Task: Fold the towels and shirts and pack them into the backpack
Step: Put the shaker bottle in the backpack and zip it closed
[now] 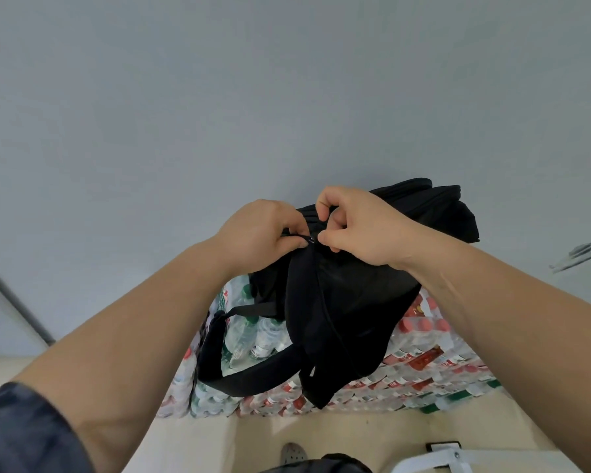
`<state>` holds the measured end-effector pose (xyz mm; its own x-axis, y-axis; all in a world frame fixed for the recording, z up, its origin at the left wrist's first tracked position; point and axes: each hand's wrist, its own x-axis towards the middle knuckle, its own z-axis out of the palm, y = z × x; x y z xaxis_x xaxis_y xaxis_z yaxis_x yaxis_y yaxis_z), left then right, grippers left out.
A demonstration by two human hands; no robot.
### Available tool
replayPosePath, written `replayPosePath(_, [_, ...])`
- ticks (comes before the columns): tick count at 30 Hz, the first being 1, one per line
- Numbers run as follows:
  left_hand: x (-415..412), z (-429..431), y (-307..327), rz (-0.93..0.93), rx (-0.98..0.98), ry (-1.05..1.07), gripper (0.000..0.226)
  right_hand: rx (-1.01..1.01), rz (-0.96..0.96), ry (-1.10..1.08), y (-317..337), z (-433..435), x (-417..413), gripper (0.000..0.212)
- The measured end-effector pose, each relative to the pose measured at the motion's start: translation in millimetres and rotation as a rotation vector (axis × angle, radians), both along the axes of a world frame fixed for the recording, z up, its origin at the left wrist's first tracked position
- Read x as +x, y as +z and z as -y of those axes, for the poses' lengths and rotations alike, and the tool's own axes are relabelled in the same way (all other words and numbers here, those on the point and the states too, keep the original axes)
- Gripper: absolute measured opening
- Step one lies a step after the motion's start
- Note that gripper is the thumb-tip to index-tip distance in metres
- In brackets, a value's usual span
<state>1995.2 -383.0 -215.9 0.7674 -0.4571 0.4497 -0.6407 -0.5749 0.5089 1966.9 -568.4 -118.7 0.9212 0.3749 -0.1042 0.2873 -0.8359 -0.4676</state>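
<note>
While zipping black backpack (355, 302) at 12 o'clock | left grip (263, 230) clamped on zipper pull (308, 239) | right grip (359, 227) pinching its fabric | risk: cloth snagging teeth, jam

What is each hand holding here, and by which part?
The left hand and right hand both pinch the black backpack at its top, beside the zipper slider.

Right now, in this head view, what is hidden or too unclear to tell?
Head view:
Inside of the backpack: hidden by its own black fabric; no towels or shirts show.
Zipper pull: small, partly covered by fingers of the left hand and right hand, which pinch there.
Labels on the bottle packs: blurred, unreadable.
White object: cut off by the bottom edge.
</note>
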Motion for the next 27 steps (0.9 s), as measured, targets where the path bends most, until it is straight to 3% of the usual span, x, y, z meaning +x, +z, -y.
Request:
replayPosePath(7, [9.1,-6.9,7.8,0.02,-0.002,0.067,0.009,0.035,0.042,-0.003,9.5,0.2,-5.6,0.025])
replayPosePath(14, [11.2,-27.8,6.9,-0.158,-0.092,0.133,0.01,0.072,0.008,-0.001,33.9,14.0,-7.0,0.024])
replayPosePath(18, [-6.5,-4.4,35.5,-0.073,-0.14,-0.029,0.024,0.12,-0.034,0.004,38.7,16.7,-8.3,0.022])
replayPosePath(20, [-11.3,6.6,42.6,-0.02,-0.061,-0.089,0.027,0.116,-0.046,0.024,34.4,15.5,-9.9,0.022])
replayPosePath(27, [-15.4,16.2,30.3,0.122,0.118,-0.056,0.02,-0.001,0.022,0.066,20.1,16.7,-14.1,0.025])
